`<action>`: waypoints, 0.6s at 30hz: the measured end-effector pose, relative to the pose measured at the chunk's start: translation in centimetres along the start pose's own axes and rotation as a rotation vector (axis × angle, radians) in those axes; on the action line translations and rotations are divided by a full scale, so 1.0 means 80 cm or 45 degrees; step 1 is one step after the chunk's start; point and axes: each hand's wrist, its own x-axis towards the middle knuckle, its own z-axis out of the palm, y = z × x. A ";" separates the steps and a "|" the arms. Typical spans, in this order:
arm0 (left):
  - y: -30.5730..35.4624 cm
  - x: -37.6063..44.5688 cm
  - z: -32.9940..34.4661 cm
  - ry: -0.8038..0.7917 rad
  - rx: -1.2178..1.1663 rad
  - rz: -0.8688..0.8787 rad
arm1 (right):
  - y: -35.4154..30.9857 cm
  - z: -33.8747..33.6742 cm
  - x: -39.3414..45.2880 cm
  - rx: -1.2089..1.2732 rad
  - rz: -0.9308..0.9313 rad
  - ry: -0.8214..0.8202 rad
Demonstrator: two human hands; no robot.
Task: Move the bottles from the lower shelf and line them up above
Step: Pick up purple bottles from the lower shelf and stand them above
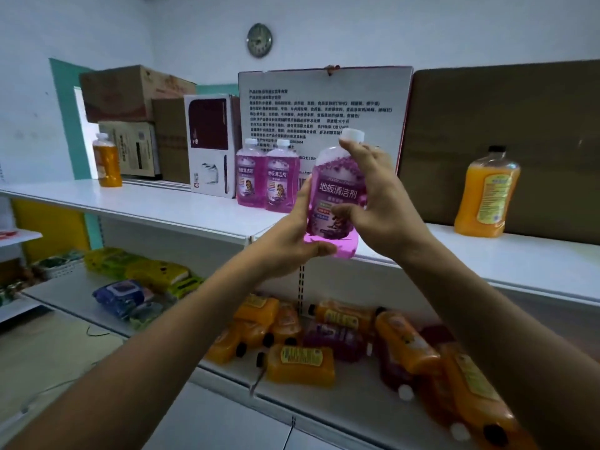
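Both hands gripping purple bottle (pixel 337 193) — left hand (pixel 292 238) at base, right hand (pixel 376 203) at side

Both forearms were raised and stretched forward. The left hand (pixel 292 235) was cupped under the purple bottle (pixel 337 193), fingers curled around its base; the right hand (pixel 380 196) was wrapped around its right side, fingertips at the neck.

Two purple bottles (pixel 264 175), orange bottles (pixel 485 194) and boxes (pixel 211 144) are stood on the upper shelf (pixel 146 203). Orange and purple bottles (pixel 300 363) are laid on the lower shelf (pixel 324 401).
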 end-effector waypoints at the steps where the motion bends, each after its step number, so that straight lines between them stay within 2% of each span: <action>1: -0.005 0.010 0.000 -0.003 0.015 -0.021 | 0.008 0.003 0.006 -0.031 0.022 -0.018; 7: -0.047 0.055 -0.002 0.009 0.276 -0.112 | 0.051 0.024 0.046 -0.276 0.042 -0.103; 10: -0.066 0.070 -0.026 -0.035 0.631 -0.205 | 0.073 0.039 0.068 -0.321 0.067 -0.125; 12: -0.079 0.075 -0.043 -0.080 0.806 -0.348 | 0.090 0.051 0.082 -0.319 0.103 -0.120; 14: -0.088 0.075 -0.050 -0.039 0.784 -0.428 | 0.108 0.065 0.097 -0.328 0.143 -0.109; 18: -0.097 0.077 -0.048 -0.007 0.825 -0.389 | 0.139 0.090 0.125 -0.367 0.219 -0.105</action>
